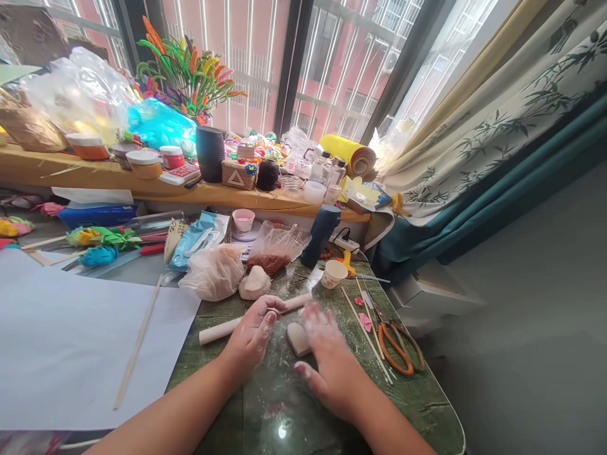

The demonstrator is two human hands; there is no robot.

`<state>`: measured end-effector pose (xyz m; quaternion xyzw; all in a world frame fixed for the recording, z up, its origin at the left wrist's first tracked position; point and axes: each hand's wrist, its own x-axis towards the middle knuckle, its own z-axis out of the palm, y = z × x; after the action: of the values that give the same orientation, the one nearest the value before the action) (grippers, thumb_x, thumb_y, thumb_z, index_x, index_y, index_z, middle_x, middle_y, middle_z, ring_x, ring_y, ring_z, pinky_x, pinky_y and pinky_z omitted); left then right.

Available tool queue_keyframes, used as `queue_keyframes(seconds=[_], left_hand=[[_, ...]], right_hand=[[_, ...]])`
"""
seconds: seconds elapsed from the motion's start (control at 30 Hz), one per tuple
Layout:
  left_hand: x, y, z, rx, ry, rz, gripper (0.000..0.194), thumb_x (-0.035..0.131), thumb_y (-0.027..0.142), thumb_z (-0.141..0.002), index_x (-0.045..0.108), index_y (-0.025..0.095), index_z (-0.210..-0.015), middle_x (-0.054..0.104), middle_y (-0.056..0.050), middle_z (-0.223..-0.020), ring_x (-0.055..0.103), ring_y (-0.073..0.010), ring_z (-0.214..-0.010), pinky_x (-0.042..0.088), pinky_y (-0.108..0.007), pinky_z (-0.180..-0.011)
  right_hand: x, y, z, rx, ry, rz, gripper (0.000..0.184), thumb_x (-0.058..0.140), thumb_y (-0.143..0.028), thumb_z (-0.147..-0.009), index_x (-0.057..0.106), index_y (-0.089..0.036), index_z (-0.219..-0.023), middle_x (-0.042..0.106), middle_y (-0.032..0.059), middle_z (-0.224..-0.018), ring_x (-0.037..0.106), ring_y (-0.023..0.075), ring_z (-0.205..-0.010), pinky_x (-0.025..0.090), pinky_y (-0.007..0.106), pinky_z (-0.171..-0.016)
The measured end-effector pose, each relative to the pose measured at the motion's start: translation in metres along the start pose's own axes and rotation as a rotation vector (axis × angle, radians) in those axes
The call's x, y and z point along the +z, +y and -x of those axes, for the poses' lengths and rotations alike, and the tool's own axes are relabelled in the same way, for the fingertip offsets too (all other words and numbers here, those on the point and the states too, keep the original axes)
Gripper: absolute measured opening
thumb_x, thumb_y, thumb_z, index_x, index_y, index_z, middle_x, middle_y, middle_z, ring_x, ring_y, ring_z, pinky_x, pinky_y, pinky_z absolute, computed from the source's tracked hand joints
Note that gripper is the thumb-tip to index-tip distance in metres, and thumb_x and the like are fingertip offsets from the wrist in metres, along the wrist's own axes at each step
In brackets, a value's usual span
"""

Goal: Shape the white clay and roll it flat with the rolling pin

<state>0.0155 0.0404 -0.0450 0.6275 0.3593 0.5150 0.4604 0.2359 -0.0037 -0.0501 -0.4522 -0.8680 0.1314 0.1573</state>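
A pale, flattened lump of clay (298, 340) lies on the dark green tabletop between my hands. My right hand (328, 346) is open at the clay's right edge, its whitened fingers stretched forward and slightly blurred, thumb apart. To the left, my left hand (253, 330) is half curled, with a gap between thumb and fingers and no object visible in it. It covers the middle of a pale rolling pin (220, 330); whether it touches the pin I cannot tell. Beyond the pin sits a bigger white clay lump (255, 282).
Scissors (396, 347) with orange handles and thin sticks (363, 332) lie at the right edge. A paper cup (334, 274), dark blue cylinder (321, 235) and plastic bags (213, 273) stand behind. White paper (85, 341) with a wooden strip (137, 344) covers the left.
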Motion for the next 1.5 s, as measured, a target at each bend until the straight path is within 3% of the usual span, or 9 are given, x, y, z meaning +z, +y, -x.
queue_keyframes(seconds=[0.1, 0.2, 0.3, 0.37, 0.5, 0.7, 0.87, 1.27, 1.5], left_hand=[[0.0, 0.001, 0.0, -0.011, -0.013, -0.014, 0.04, 0.042, 0.054, -0.101, 0.062, 0.021, -0.11, 0.064, -0.007, -0.106, 0.06, -0.0255, -0.101, 0.048, -0.038, -0.093], [0.001, 0.002, 0.001, -0.017, -0.043, -0.034, 0.039, 0.042, 0.053, -0.101, 0.063, 0.021, -0.109, 0.065, -0.008, -0.107, 0.06, -0.0266, -0.103, 0.047, -0.039, -0.094], [0.001, 0.004, 0.003, -0.029, -0.076, -0.053, 0.039, 0.042, 0.052, -0.101, 0.063, 0.02, -0.109, 0.065, -0.008, -0.107, 0.06, -0.0271, -0.103, 0.046, -0.039, -0.095], [0.001, 0.004, 0.003, -0.044, -0.084, -0.067, 0.038, 0.042, 0.051, -0.102, 0.062, 0.021, -0.11, 0.066, -0.008, -0.107, 0.06, -0.0272, -0.104, 0.045, -0.04, -0.096], [0.002, 0.002, 0.001, -0.064, -0.081, -0.051, 0.037, 0.044, 0.051, -0.1, 0.062, 0.021, -0.109, 0.066, -0.007, -0.105, 0.061, -0.0277, -0.103, 0.046, -0.039, -0.094], [0.009, 0.004, 0.003, -0.098, -0.117, -0.066, 0.033, 0.046, 0.047, -0.1, 0.064, 0.021, -0.112, 0.068, -0.008, -0.112, 0.061, -0.0289, -0.109, 0.044, -0.042, -0.1], [0.013, 0.001, 0.008, -0.099, -0.18, -0.094, 0.036, 0.049, 0.046, -0.099, 0.063, 0.023, -0.123, 0.064, -0.01, -0.131, 0.054, -0.0315, -0.126, 0.037, -0.045, -0.112], [0.01, 0.001, 0.005, -0.121, -0.15, -0.169, 0.032, 0.045, 0.042, -0.1, 0.064, 0.023, -0.117, 0.067, -0.008, -0.127, 0.055, -0.0312, -0.124, 0.038, -0.045, -0.11], [0.009, -0.003, 0.005, -0.115, -0.131, -0.097, 0.039, 0.043, 0.045, -0.101, 0.058, 0.021, -0.128, 0.063, -0.011, -0.133, 0.054, -0.0306, -0.128, 0.04, -0.045, -0.111]], right_hand=[[0.007, 0.003, 0.002, 0.009, -0.009, -0.006, 0.09, 0.055, -0.057, -0.096, 0.008, -0.019, -0.163, 0.021, 0.0147, -0.167, 0.016, 0.0367, -0.154, 0.02, 0.064, -0.122], [0.013, 0.002, 0.001, 0.193, 0.128, 0.012, 0.076, 0.054, -0.051, -0.097, 0.027, -0.016, -0.159, 0.032, 0.0158, -0.163, 0.022, 0.0366, -0.153, 0.026, 0.061, -0.121], [0.017, -0.004, -0.005, 0.322, 0.19, 0.053, 0.056, 0.065, -0.046, -0.09, 0.057, -0.018, -0.138, 0.05, 0.0162, -0.149, 0.035, 0.0412, -0.144, 0.03, 0.06, -0.117], [0.02, -0.01, -0.01, 0.334, 0.192, 0.056, 0.044, 0.07, -0.041, -0.085, 0.066, -0.021, -0.125, 0.058, 0.0156, -0.138, 0.046, 0.0416, -0.134, 0.034, 0.059, -0.112], [0.022, -0.014, -0.016, 0.289, 0.228, -0.012, 0.034, 0.068, -0.028, -0.083, 0.066, -0.022, -0.117, 0.064, 0.0119, -0.123, 0.055, 0.0355, -0.118, 0.041, 0.052, -0.104], [0.018, -0.012, -0.016, 0.198, 0.228, -0.098, 0.041, 0.069, -0.02, -0.076, 0.064, -0.02, -0.116, 0.062, 0.011, -0.123, 0.053, 0.0323, -0.114, 0.038, 0.049, -0.103], [0.014, -0.014, -0.014, 0.19, 0.18, -0.117, 0.042, 0.075, -0.029, -0.077, 0.064, -0.022, -0.117, 0.062, 0.0106, -0.122, 0.052, 0.033, -0.113, 0.037, 0.049, -0.101], [0.012, -0.009, -0.014, 0.063, 0.011, -0.025, 0.027, 0.067, -0.038, -0.093, 0.061, -0.017, -0.108, 0.061, 0.0112, -0.111, 0.054, 0.0295, -0.101, 0.048, 0.046, -0.091], [0.011, -0.012, -0.021, 0.057, -0.036, 0.072, 0.024, 0.071, -0.034, -0.092, 0.062, -0.016, -0.105, 0.062, 0.011, -0.108, 0.056, 0.0296, -0.099, 0.051, 0.045, -0.089]])
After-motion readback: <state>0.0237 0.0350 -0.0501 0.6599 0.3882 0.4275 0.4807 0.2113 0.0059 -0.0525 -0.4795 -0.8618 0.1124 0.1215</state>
